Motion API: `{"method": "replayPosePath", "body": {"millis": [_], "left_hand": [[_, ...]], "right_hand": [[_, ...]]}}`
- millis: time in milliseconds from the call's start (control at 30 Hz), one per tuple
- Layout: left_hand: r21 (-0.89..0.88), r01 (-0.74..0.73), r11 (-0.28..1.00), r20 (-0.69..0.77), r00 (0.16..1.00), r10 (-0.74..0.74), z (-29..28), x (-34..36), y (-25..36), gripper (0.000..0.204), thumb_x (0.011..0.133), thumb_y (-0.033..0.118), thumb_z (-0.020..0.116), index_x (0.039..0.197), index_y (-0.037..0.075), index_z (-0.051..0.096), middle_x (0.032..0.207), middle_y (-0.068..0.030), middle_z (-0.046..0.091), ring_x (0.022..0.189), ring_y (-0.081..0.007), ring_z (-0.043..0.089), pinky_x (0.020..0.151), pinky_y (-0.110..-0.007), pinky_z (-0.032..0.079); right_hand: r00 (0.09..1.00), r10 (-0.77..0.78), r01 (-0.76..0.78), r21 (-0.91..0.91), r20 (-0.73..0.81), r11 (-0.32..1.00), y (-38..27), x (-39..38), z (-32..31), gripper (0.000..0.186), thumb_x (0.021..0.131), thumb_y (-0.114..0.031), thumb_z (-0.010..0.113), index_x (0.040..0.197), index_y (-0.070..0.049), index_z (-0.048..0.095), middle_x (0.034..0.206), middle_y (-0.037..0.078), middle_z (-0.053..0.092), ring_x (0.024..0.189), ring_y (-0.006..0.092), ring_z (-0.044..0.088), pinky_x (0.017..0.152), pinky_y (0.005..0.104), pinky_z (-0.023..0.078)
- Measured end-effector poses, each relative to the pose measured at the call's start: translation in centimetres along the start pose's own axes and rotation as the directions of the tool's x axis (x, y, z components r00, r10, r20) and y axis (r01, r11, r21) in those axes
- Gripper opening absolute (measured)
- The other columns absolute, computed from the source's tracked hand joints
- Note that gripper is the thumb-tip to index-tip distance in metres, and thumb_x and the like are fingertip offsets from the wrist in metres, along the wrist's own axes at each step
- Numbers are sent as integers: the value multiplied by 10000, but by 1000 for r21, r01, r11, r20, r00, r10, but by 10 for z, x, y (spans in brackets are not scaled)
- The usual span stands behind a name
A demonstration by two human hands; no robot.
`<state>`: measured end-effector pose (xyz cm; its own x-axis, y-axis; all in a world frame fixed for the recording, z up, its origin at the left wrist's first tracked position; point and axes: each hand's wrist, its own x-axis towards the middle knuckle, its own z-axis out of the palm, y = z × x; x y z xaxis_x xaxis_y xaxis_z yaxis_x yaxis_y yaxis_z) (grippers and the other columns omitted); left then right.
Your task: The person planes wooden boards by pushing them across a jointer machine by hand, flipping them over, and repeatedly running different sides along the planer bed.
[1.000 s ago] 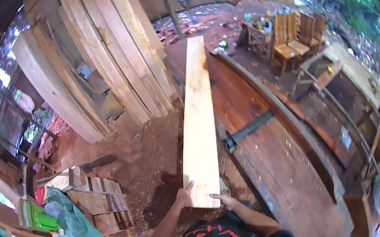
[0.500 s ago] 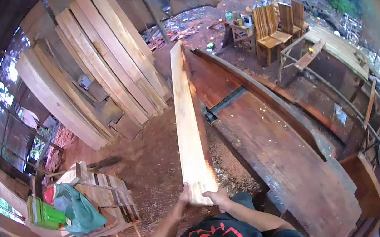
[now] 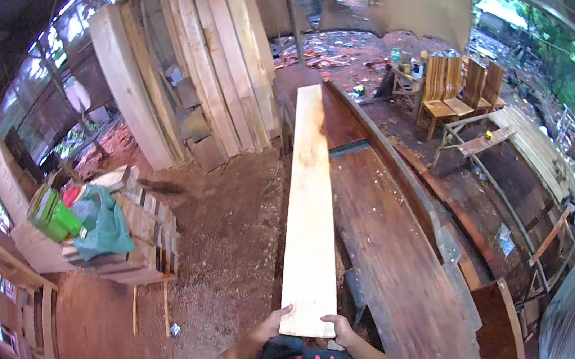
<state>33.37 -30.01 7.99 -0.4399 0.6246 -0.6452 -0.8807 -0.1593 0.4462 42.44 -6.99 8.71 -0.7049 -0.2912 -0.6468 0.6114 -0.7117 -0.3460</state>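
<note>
I hold a long pale plank [image 3: 309, 211] by its near end, one hand on each side. My left hand [image 3: 274, 323] grips the left edge and my right hand [image 3: 334, 329] the right, both just in front of my dark shirt with a red print. The plank points away from me along the left side of a long, dusty dark wooden bench [image 3: 398, 274] with a raised rail on its right. The plank's far end reaches the bench's far end; whether it rests there I cannot tell.
Long boards [image 3: 223, 62] lean at the back left. A wood pile [image 3: 153, 234] at left carries a green container [image 3: 50, 214] and teal sack [image 3: 103, 228]. Wooden chairs [image 3: 444, 91] and a pole-framed stand [image 3: 524, 149] are at the back right; a curved dark panel [image 3: 496, 330] stands at right.
The plank, slanted and tilted half a second ago, now lies flatter and straighter away from me, further right against the bench. Both hands still grip its end. The view has shifted.
</note>
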Motion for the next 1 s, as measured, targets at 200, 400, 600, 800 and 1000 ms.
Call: {"method": "replayPosePath", "body": {"millis": [200,400,600,800,1000], "left_hand": [[14,7,1000,-67,998,-6,17,-31,-97,628,1007,396,597,1456,-29,486,1378,-197,628,1217,-320,649,1088,-469,482],[592,-45,805,-460,801,383,72,-94,-158,730,834,533,769,1224,-76,671,1209,-242,707,1106,-348,704,986,-453,536],[882,159,443,-398,755,521,193,-159,-229,418,795,366,756,1003,4,736,1009,-265,735,1012,-412,718,874,-486,557],[845,-186,502,-103,864,493,233,-196,-294,575,807,196,679,1349,32,577,1218,-210,695,1137,-367,666,977,-430,519],[647,-477,595,-98,722,685,212,-148,-330,392,765,-32,580,1154,-25,621,994,-92,689,875,-220,672,732,-348,531]], "right_hand": [[997,16,-19,44,74,999,64,-64,-56,588,852,-153,610,1394,60,528,1215,226,697,1049,375,693,908,483,551],[619,-785,153,-975,-33,162,92,-147,-37,467,813,-218,705,1172,78,660,1145,279,693,1012,399,688,882,472,545],[760,-629,-122,-987,-163,109,110,-228,-1,892,939,-720,449,1051,132,691,1042,378,679,1076,490,666,972,504,511],[577,-783,-254,-962,-233,99,123,-289,-12,1050,664,-610,833,1273,181,506,1147,354,672,1109,469,669,970,489,533],[526,-822,-313,-948,-217,49,133,-296,-9,862,669,-497,838,1190,124,545,1100,334,690,1063,449,690,919,485,559]]}}
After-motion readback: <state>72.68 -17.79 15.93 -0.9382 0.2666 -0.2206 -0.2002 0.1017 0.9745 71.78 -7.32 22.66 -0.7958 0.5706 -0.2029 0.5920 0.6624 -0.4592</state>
